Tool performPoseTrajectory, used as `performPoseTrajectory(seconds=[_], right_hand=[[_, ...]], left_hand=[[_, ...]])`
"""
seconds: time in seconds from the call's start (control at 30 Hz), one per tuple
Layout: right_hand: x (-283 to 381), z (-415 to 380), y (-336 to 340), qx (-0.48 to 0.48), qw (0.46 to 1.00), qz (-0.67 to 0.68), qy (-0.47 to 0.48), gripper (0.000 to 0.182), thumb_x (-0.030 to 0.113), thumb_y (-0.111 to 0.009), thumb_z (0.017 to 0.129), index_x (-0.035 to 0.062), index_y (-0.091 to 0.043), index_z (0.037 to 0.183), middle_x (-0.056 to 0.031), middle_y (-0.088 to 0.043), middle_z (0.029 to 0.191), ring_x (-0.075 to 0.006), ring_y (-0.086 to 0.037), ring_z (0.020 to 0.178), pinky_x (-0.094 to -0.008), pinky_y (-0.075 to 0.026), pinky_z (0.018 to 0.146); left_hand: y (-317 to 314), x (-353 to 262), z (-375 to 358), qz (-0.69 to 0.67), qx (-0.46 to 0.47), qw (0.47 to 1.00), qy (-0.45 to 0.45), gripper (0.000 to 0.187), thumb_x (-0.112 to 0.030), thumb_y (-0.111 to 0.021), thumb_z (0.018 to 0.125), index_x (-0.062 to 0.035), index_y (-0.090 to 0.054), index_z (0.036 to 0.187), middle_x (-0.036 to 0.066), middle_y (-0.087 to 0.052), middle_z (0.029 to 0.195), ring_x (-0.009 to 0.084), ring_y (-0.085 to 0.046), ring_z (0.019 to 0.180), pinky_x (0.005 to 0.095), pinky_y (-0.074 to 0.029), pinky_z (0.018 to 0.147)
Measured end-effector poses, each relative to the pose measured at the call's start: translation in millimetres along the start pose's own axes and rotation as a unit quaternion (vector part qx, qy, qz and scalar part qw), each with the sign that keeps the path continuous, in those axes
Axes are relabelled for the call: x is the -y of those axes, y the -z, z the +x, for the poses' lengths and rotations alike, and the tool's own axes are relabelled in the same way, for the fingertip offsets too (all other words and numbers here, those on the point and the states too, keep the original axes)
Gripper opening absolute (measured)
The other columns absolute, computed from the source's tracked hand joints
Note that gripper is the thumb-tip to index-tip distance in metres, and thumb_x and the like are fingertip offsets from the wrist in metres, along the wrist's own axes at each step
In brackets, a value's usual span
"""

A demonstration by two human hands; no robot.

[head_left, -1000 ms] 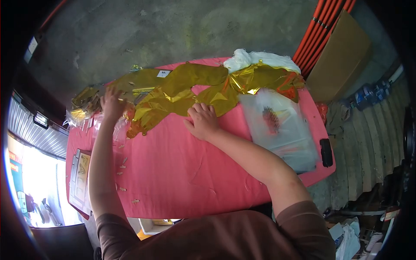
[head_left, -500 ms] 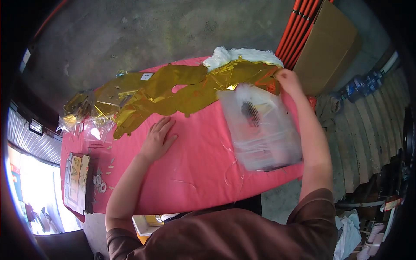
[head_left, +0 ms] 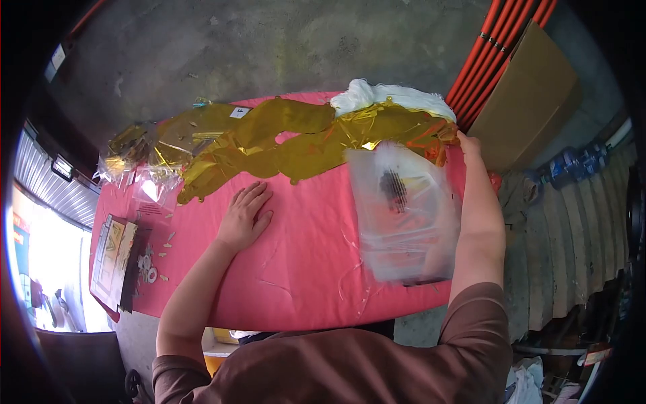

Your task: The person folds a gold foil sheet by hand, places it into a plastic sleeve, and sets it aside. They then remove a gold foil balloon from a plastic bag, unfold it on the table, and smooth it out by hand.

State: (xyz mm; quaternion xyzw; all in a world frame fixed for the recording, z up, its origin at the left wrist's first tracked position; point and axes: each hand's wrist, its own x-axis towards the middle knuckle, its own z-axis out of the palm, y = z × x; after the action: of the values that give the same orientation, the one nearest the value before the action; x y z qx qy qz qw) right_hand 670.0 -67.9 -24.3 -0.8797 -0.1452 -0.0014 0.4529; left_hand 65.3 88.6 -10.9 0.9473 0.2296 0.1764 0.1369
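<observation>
My left hand (head_left: 245,217) lies flat on the pink cloth of the table (head_left: 303,236), fingers spread, just below a long strip of flat, uninflated gold foil balloon (head_left: 303,151). At the strip's right end, my right hand (head_left: 470,145) has its fingers closed on the foil's edge; the fingertips are partly hidden. Below that end lies a stack of clear plastic bags (head_left: 407,229) with dark print, close beside my right forearm. White string (head_left: 397,97) is bundled behind the foil. More gold foil in clear wrapping (head_left: 165,161) lies at the left, near a white label marked F (head_left: 239,112).
At the table's left edge stands an open box (head_left: 111,262), with small white pieces and rings (head_left: 149,269) beside it. Orange poles (head_left: 494,50) and a cardboard sheet (head_left: 531,97) lean behind the right end. Water bottles (head_left: 572,165) lie on the floor at the right.
The view has shifted slightly. My right hand has turned and stays at the right end of the foil, its fingers now less visible. My left hand remains flat on the cloth.
</observation>
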Motion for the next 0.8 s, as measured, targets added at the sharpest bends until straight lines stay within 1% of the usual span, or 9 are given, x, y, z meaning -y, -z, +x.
performPoseTrajectory(seconds=[0.03,0.17,0.27,0.37,0.43,0.47,0.53,0.77,0.8], right_hand=[[10,-7,0,-0.015,0.998,0.036,-0.047,0.053,0.034,-0.073,0.073,-0.0108,-0.063,0.1,-0.0153,-0.065,0.092,-0.0206,-0.062,0.078,-0.0344,-0.048,0.068],[-16,36,-27,0.003,1.0,0.005,-0.016,0.054,0.032,-0.075,0.07,-0.0139,-0.062,0.096,-0.0176,-0.065,0.092,-0.0231,-0.063,0.08,-0.035,-0.048,0.069],[-4,35,-28,-0.019,0.999,-0.026,-0.011,0.049,0.028,-0.073,0.07,-0.0109,-0.063,0.099,-0.0179,-0.065,0.092,-0.025,-0.064,0.082,-0.0352,-0.048,0.069],[35,7,-17,-0.079,0.985,-0.148,0.047,0.038,0.026,-0.066,0.075,-0.0079,-0.065,0.091,-0.0248,-0.065,0.092,-0.0309,-0.066,0.086,-0.0403,-0.049,0.077],[50,-6,-11,-0.022,0.996,0.007,0.084,0.03,0.022,-0.061,0.08,-0.0069,-0.064,0.086,-0.0228,-0.065,0.084,-0.0295,-0.066,0.077,-0.0409,-0.05,0.071],[48,-3,-12,-0.023,0.996,0.005,0.084,0.03,0.022,-0.061,0.08,-0.0069,-0.064,0.086,-0.0228,-0.065,0.084,-0.0295,-0.066,0.077,-0.0409,-0.05,0.071],[51,4,-19,-0.023,0.99,0.136,0.019,0.024,0.018,-0.056,0.083,-0.0057,-0.061,0.081,-0.0181,-0.063,0.072,-0.0266,-0.063,0.064,-0.0387,-0.049,0.062],[106,9,-1,-0.062,0.981,0.15,0.11,0.017,0.015,-0.055,0.085,-0.0009,-0.055,0.078,-0.015,-0.061,0.07,-0.0224,-0.059,0.058,-0.0351,-0.047,0.057],[111,12,3,-0.066,0.981,0.127,0.133,0.018,0.017,-0.055,0.086,0.0003,-0.055,0.08,-0.0118,-0.059,0.07,-0.0208,-0.057,0.056,-0.0341,-0.046,0.051]], left_hand=[[0,0,0,0.0,-0.001,1.0,0.001,0.045,-0.025,-0.057,0.083,-0.0049,-0.052,0.123,0.013,-0.045,0.134,0.0292,-0.036,0.129,0.0456,-0.026,0.108],[0,0,0,0.002,-0.004,1.0,0.002,0.045,-0.025,-0.057,0.082,-0.0051,-0.052,0.122,0.013,-0.045,0.134,0.0291,-0.036,0.129,0.0456,-0.026,0.108],[0,1,0,0.006,-0.005,1.0,0.0,0.045,-0.025,-0.057,0.082,-0.0053,-0.052,0.122,0.013,-0.046,0.133,0.029,-0.037,0.128,0.0455,-0.026,0.108],[0,-1,1,0.008,0.001,1.0,0.0,0.045,-0.025,-0.057,0.082,-0.0055,-0.052,0.122,0.013,-0.046,0.133,0.0287,-0.037,0.128,0.0455,-0.026,0.108],[0,-1,1,0.008,0.002,1.0,0.003,0.045,-0.025,-0.057,0.082,-0.0056,-0.052,0.122,0.013,-0.046,0.133,0.0285,-0.037,0.128,0.0454,-0.027,0.108],[0,-1,1,0.009,0.002,1.0,0.002,0.045,-0.025,-0.057,0.082,-0.0055,-0.052,0.122,0.013,-0.046,0.133,0.0285,-0.037,0.128,0.0453,-0.027,0.108],[0,0,1,0.01,-0.002,1.0,0.005,0.045,-0.025,-0.057,0.082,-0.0054,-0.052,0.122,0.013,-0.046,0.133,0.0284,-0.037,0.128,0.0453,-0.027,0.108],[0,0,0,0.006,-0.003,1.0,0.004,0.044,-0.023,-0.057,0.082,-0.0046,-0.052,0.122,0.014,-0.046,0.133,0.0289,-0.037,0.128,0.0443,-0.027,0.108],[0,0,0,0.004,-0.006,1.0,0.003,0.045,-0.025,-0.057,0.082,-0.0048,-0.052,0.122,0.013,-0.046,0.132,0.0287,-0.037,0.128,0.0447,-0.027,0.108]])
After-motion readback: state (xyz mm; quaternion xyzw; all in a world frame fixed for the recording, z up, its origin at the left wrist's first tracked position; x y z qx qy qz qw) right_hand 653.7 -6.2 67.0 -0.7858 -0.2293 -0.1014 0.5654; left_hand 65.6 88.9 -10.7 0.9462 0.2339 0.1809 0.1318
